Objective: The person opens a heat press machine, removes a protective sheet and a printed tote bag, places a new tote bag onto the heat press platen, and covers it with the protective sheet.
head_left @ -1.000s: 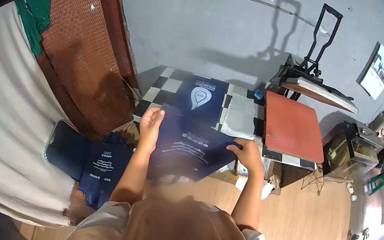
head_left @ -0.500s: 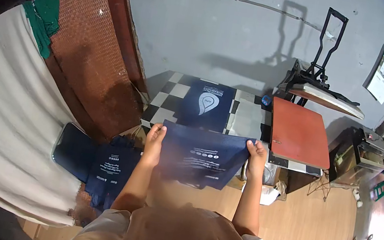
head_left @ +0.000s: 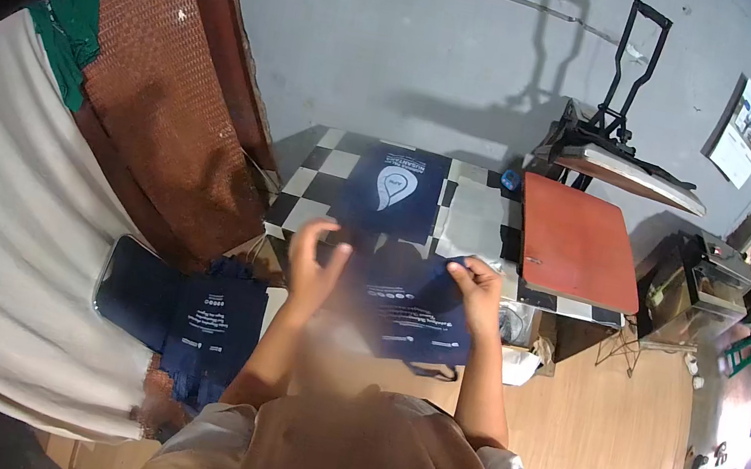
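Navy bag [head_left: 426,320], hanging from right hand [head_left: 481,297], left hand [head_left: 312,272] beside it

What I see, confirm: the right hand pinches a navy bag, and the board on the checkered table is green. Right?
Wrong colour: in the head view, the board on the checkered table is red. The right hand pinches a navy bag.

The right hand [head_left: 476,289] pinches a top corner of a dark blue tote bag [head_left: 426,320] with white words, and its strap [head_left: 432,372] hangs down. The left hand [head_left: 314,269] is near the bag's other side, thumb and fingers spread apart. A flat bag with a white drop shape [head_left: 393,190] lies on the checkered counter [head_left: 309,186], beside a red board [head_left: 580,244]. More blue bags [head_left: 217,322] sit at the left, near a big white cloth [head_left: 16,244].
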Demonstrator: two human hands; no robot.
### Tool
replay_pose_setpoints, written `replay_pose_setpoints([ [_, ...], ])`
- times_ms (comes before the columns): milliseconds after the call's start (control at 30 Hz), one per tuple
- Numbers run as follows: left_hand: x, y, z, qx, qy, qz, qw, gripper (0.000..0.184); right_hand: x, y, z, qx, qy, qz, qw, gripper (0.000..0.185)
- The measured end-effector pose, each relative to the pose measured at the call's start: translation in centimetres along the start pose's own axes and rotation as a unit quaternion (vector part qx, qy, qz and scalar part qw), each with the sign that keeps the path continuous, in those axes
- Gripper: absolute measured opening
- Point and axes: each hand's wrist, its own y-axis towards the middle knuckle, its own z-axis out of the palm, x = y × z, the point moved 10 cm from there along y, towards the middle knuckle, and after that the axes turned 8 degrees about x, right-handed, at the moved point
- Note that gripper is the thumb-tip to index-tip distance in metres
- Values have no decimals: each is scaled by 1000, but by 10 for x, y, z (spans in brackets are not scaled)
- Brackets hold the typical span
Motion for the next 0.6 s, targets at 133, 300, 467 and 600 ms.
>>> replay_pose_setpoints([
  [133,-55,6,70,169,-19,60,984,38,32,-14,44,60,-89,18,994,12],
  [300,-36,-11,118,252,-42,-21,967,28,49,-20,53,62,-112,-68,989,10],
  [467,-38,-13,107,191,-75,-7,979,16,43,-26,38,86,-146,-18,985,10],
  [600,-39,-7,77,100,-131,-53,985,14,41,-32,35,119,-219,-4,968,12],
])
